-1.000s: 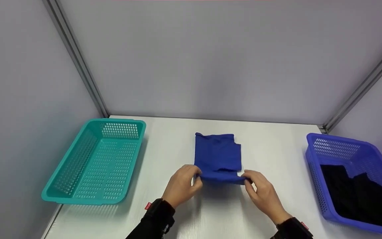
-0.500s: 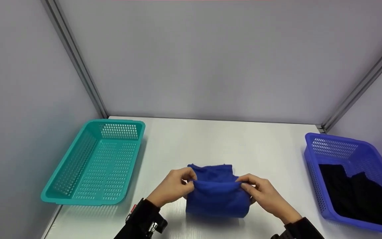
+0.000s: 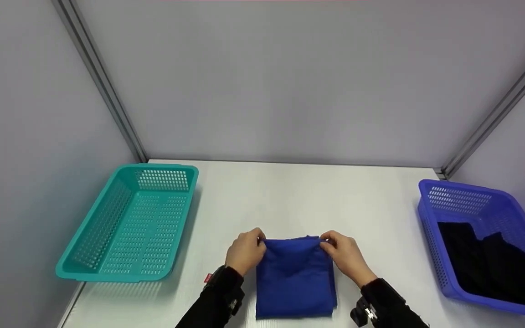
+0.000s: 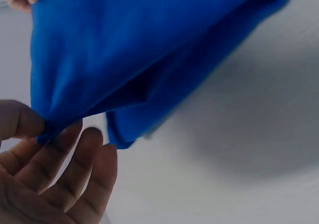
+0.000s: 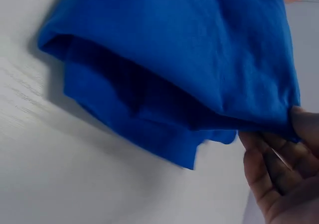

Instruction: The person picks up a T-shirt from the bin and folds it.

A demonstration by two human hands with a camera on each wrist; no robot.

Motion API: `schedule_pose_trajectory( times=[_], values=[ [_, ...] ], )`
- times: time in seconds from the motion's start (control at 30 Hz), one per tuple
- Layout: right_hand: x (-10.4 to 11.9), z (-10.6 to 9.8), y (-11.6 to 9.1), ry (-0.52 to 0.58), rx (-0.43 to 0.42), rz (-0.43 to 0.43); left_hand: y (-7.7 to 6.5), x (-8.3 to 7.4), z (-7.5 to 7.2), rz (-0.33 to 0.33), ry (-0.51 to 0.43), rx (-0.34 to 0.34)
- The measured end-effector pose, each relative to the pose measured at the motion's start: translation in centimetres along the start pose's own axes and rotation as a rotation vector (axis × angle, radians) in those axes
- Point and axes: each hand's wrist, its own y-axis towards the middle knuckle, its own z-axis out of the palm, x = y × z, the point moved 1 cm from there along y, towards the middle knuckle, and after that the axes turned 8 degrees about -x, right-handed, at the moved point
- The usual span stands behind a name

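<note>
A blue cloth garment (image 3: 295,280), folded into a near square, lies on the white table in front of me. My left hand (image 3: 246,250) pinches its far left corner between thumb and fingers. At the far right corner my right hand (image 3: 345,256) pinches the fabric in the same way. In the left wrist view the upper layer of the blue cloth (image 4: 114,45) slopes above a lower layer, with a gap between them. The right wrist view shows the folded cloth's open side (image 5: 149,92), the top layer held up by the thumb and fingers.
A teal perforated basket (image 3: 128,277) with nothing in it stands at the left of the white table (image 3: 335,196). To the right is a purple-blue basket (image 3: 460,187) holding black cloth (image 3: 492,264). Grey panels (image 3: 290,82) enclose the back and sides.
Both hands lifted the cloth's near edge, drew the cloth closer and folded that edge over to the far side. The cloth now looks shorter and squarer, nearer to me. The baskets stayed put.
</note>
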Motion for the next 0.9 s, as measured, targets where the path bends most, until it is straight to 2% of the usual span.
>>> schedule_pose_trajectory(
  times=[0.1, 0.2, 0.37, 0.43, 0.57, 0.67, 0.77, 0.9],
  values=[
    [-0.9, 1.2, 0.1, -0.059, -0.048, -0.011, 0.2, 0.4, 1.3, -0.033, 0.039, -0.033],
    [-1.7, 2.2, 0.0, -0.113, -0.073, -0.001, 0.1, 0.9, 2.2, -0.069, 0.085, -0.038],
    [-2.4, 3.3, -0.5, -0.179, -0.074, 0.092, -0.2, 1.5, 3.3, -0.094, 0.113, -0.019],
    [-2.3, 3.6, -0.5, -0.186, -0.06, 0.141, -0.1, 1.7, 3.6, -0.088, 0.086, -0.033],
    [-1.9, 4.1, -0.3, -0.169, -0.02, 0.211, 0.2, 2.1, 4.0, -0.078, -0.024, -0.072],
    [-1.8, 4.3, 0.0, -0.153, 0.004, 0.247, 0.4, 2.3, 4.2, -0.105, -0.11, -0.076],
    [-2.1, 4.3, 0.4, -0.126, 0.019, 0.288, 0.6, 2.4, 4.3, -0.155, -0.136, -0.093],
    [-2.1, 4.3, 1.0, -0.127, 0.013, 0.323, 1.2, 2.2, 4.7, -0.202, -0.13, -0.162]
  ],
)
